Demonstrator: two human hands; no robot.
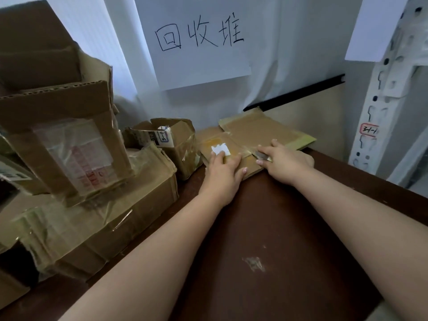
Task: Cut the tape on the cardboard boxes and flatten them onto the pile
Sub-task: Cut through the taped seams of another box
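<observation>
A flattened cardboard box (259,133) lies at the back of the dark brown table (278,228), under a handwritten paper sign. It has a torn white label (221,149) and glossy tape strips. My left hand (223,172) presses flat on its near left part, fingers straight, just below the label. My right hand (286,162) rests on its near right edge and grips a small grey cutter (262,155), whose tip points left along the tape.
Taped cardboard boxes (88,218) are stacked on the left, with a small open box (171,140) beside the flattened one. A white perforated shelf post (379,107) stands at the right. A white paper sign (199,40) hangs on the back wall.
</observation>
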